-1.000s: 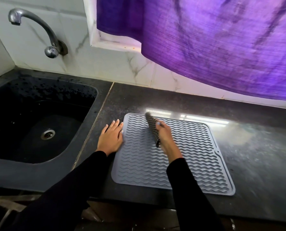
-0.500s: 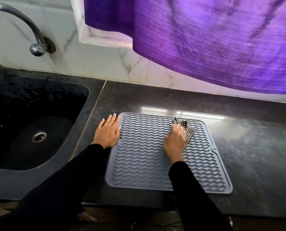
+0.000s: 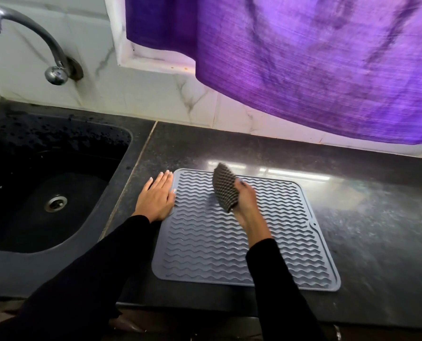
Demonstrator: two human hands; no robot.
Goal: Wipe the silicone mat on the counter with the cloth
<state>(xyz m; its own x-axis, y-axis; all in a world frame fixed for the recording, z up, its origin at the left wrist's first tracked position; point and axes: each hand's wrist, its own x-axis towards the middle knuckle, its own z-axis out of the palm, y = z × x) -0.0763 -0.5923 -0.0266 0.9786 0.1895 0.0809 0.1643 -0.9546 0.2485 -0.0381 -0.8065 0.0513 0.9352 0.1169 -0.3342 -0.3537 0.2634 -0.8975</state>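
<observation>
The right hand [image 3: 245,200] is gripping a bunched dark checked cloth [image 3: 225,190] with curled fingers, pressing it onto the far middle of the grey wavy-ribbed silicone mat [image 3: 229,242]. The left hand [image 3: 157,199] is lying flat, fingers straight and together, on the mat's far-left edge. The mat is lying on the dark speckled stone table [image 3: 377,230]. Left of the mat are sitting a black sink [image 3: 15,257] and chrome tap [image 3: 32,38]; behind it a purple curtain [image 3: 315,57] is hanging over white marble tiles [image 3: 131,94].
</observation>
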